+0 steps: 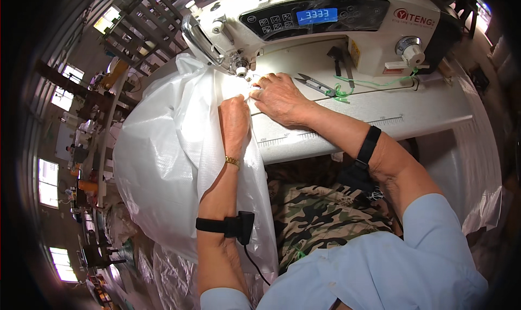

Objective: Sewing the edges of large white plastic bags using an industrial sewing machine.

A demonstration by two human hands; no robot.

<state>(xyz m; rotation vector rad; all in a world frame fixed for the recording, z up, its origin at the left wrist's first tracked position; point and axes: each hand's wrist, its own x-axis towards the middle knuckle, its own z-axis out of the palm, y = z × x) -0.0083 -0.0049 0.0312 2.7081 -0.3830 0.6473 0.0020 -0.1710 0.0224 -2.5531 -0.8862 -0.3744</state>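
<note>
A large sheet of white woven plastic (pixel 157 142) spreads over the left end of the sewing table and hangs down past its front edge. My left hand (pixel 234 117) is closed on the sheet's edge just in front of the needle area. Beside it, my right hand (pixel 279 98) lies on the table, its fingertips pinched at the same edge close under the sewing head. The white sewing machine (pixel 336 44) stands behind both hands, its lamp lighting the spot brightly. Glare and fingers hide the needle and presser foot.
Thread snips (pixel 315 85) lie right of my right hand, tangled with green thread (pixel 341 93). A dark-headed tool (pixel 335 58) rests beneath the machine arm. The table edge (pixel 380 133) carries ruler marks. A metal rack (pixel 144 28) stands at the back left.
</note>
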